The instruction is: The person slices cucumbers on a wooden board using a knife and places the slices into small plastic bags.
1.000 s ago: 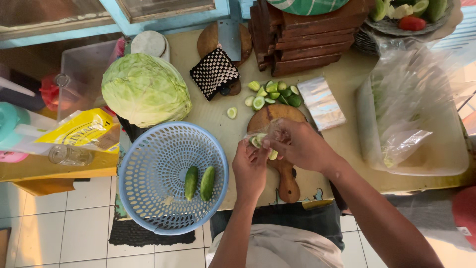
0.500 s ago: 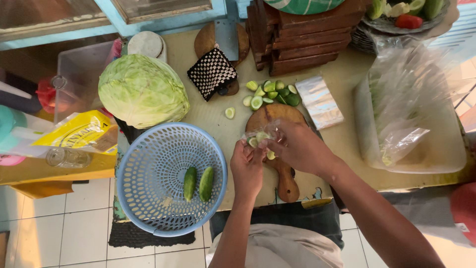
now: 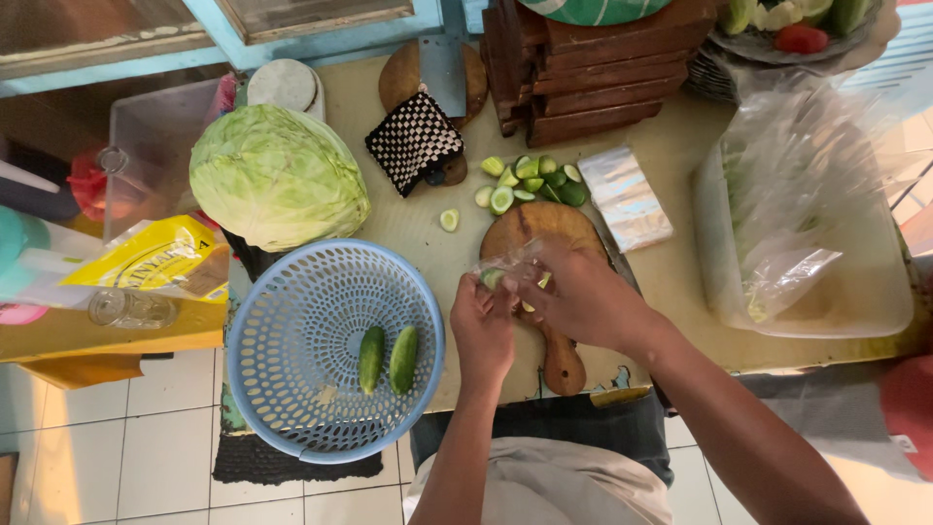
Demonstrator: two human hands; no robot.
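Both hands' grip (image 3: 530,292) hides cucumber pieces (image 3: 494,278) in bag (image 3: 507,261).

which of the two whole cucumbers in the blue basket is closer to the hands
The right-hand cucumber, the lighter green of the pair. It lies on the side of the basket toward the left hand; the darker cucumber lies beyond it.

Small clear plastic bag (image 3: 505,264) of cucumber pieces, over the board.
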